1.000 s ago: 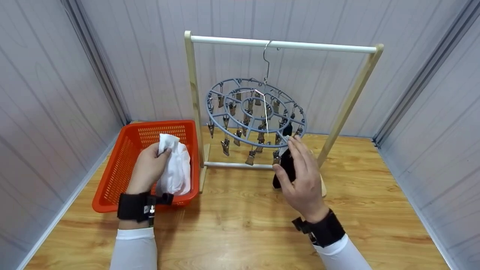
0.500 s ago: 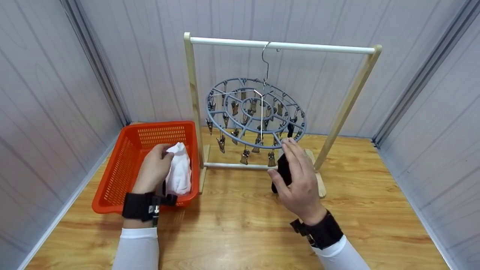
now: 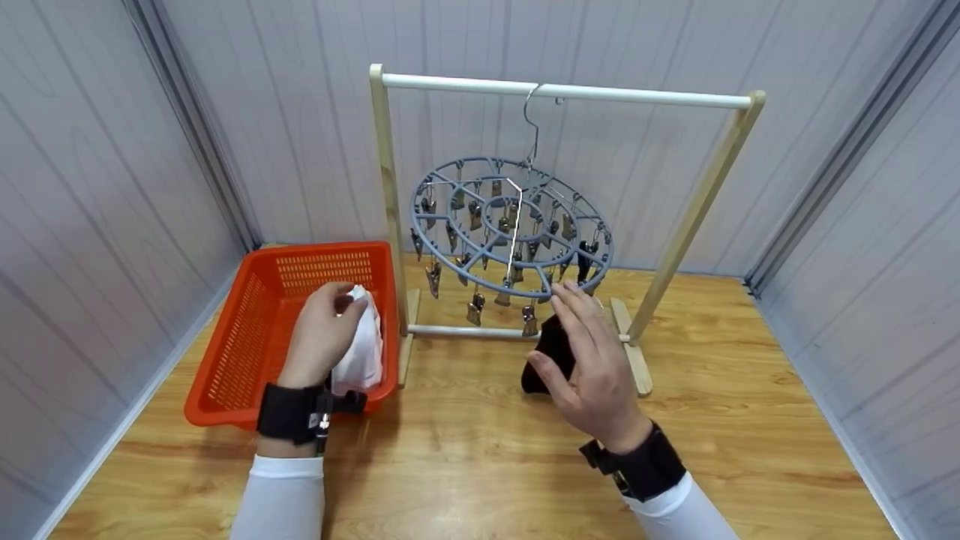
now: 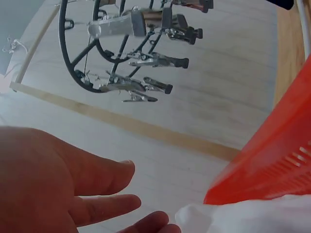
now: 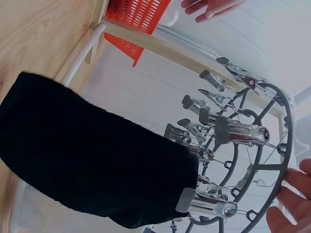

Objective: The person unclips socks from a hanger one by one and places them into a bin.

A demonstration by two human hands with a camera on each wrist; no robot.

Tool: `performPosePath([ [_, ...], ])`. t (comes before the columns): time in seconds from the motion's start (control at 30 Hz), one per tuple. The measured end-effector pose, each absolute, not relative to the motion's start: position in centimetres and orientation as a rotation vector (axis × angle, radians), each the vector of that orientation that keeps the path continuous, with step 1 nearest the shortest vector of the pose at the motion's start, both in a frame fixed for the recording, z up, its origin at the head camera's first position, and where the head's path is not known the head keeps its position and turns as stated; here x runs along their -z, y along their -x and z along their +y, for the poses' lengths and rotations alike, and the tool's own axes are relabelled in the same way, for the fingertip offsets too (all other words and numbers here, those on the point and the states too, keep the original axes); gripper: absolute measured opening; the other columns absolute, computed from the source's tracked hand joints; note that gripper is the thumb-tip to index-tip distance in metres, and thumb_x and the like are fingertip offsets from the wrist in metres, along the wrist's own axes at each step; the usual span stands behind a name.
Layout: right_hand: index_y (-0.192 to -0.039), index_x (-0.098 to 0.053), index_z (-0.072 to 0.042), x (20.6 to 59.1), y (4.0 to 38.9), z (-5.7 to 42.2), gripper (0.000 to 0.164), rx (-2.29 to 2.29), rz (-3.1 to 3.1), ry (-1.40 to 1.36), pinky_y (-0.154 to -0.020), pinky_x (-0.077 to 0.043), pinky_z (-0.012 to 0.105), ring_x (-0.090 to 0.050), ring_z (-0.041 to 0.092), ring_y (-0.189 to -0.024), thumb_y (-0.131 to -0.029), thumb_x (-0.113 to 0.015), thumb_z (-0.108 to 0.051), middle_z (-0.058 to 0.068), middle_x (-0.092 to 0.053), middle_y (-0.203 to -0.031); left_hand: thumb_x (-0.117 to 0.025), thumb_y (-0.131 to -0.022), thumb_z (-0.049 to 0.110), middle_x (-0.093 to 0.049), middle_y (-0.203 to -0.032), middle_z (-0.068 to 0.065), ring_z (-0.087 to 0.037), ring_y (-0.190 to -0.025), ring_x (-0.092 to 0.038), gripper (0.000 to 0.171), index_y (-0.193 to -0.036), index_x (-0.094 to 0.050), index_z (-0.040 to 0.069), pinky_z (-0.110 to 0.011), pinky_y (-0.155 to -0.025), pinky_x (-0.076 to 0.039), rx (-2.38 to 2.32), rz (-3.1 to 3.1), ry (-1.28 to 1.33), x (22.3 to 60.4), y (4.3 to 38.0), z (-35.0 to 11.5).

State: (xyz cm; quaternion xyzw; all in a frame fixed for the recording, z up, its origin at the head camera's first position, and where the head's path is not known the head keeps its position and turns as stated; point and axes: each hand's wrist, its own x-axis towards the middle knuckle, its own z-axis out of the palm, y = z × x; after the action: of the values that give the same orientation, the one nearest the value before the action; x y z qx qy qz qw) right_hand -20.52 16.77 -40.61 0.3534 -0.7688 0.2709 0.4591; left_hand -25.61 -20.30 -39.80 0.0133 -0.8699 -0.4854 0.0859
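Note:
My left hand [image 3: 322,330] hovers over the orange basket, thumb and fingers apart with nothing between them. Just past its fingertips a crumpled white cloth [image 3: 360,356] lies in the basket's right side. My right hand [image 3: 596,375] has its fingers extended, the fingertips touching the outer rim of a round grey clip hanger [image 5: 289,128]. From that rim, beside the right hand, hangs a black sock [image 5: 97,150], caught in a metal clip [image 5: 211,206]. In the head view the right hand partly hides the sock.
The orange basket [image 3: 229,337] stands left of a wooden rack [image 3: 697,202], whose white top bar [image 3: 645,94] carries the hanger by its hook. Several bare clips [image 3: 475,309] dangle from the hanger. Pale panel walls close in the back and sides.
My left hand has let go of the white cloth, lowering it into the basket, and shifted right. The hanger has turned, its front edge and the black sock swinging left. The right hand stays at the rim.

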Motion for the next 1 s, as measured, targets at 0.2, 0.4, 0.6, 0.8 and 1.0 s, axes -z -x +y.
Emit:
performPosePath([
  [0.2,-0.153,-0.055,0.013,40.3,20.9,17.2,0.068,-0.711,-1.828,-0.849,-0.131,-0.031,0.053,-0.046,0.049,-0.153,-0.113,-0.065,-0.041,0.031,-0.054,-0.160,-0.061,-0.112,0.018,-0.068,-0.136,-0.026,-0.039,-0.124,-0.063,0.042,-0.148,-0.063,-0.005,-0.056,-0.110,-0.050,1.427,-2.590,0.027,40.0,25.6,-19.0],
  [0.4,-0.157,-0.045,0.016,40.5,22.0,18.2,0.081,-0.730,-1.885,-0.687,-0.133,-0.023,0.059,-0.034,0.051,-0.159,-0.110,-0.067,-0.046,0.034,-0.040,-0.169,-0.066,-0.112,0.021,-0.070,-0.131,-0.022,-0.036,-0.121,-0.064,0.042,-0.146,-0.064,-0.003,-0.053,-0.107,-0.051,1.446,-2.601,0.131,39.9,25.1,-18.3],
  [0.6,-0.164,-0.034,0.015,41.2,22.3,18.6,0.095,-0.682,-2.056,-0.564,-0.134,-0.017,0.063,-0.022,0.048,-0.165,-0.112,-0.056,-0.062,0.031,-0.029,-0.176,-0.069,-0.110,0.021,-0.074,-0.124,-0.017,-0.032,-0.115,-0.068,0.038,-0.141,-0.070,-0.002,-0.049,-0.101,-0.053,1.449,-2.582,0.231,40.0,24.9,-17.6],
  [0.8,-0.162,-0.042,0.011,41.5,22.3,18.2,0.092,-0.647,-2.081,-0.554,-0.135,-0.015,0.059,-0.028,0.052,-0.163,-0.112,-0.053,-0.065,0.030,-0.041,-0.170,-0.067,-0.112,0.020,-0.073,-0.125,-0.018,-0.033,-0.113,-0.068,0.038,-0.141,-0.068,-0.005,-0.048,-0.098,-0.056,1.526,-2.596,0.276,40.1,24.8,-17.1],
  [1.0,-0.160,-0.047,0.012,41.6,22.0,18.0,0.088,-0.661,-2.070,-0.595,-0.135,-0.018,0.056,-0.031,0.051,-0.162,-0.112,-0.056,-0.062,0.030,-0.047,-0.167,-0.069,-0.111,0.019,-0.073,-0.128,-0.017,-0.031,-0.117,-0.067,0.037,-0.140,-0.070,-0.003,-0.048,-0.102,-0.056,1.607,-2.603,0.349,40.0,24.7,-15.6],
])
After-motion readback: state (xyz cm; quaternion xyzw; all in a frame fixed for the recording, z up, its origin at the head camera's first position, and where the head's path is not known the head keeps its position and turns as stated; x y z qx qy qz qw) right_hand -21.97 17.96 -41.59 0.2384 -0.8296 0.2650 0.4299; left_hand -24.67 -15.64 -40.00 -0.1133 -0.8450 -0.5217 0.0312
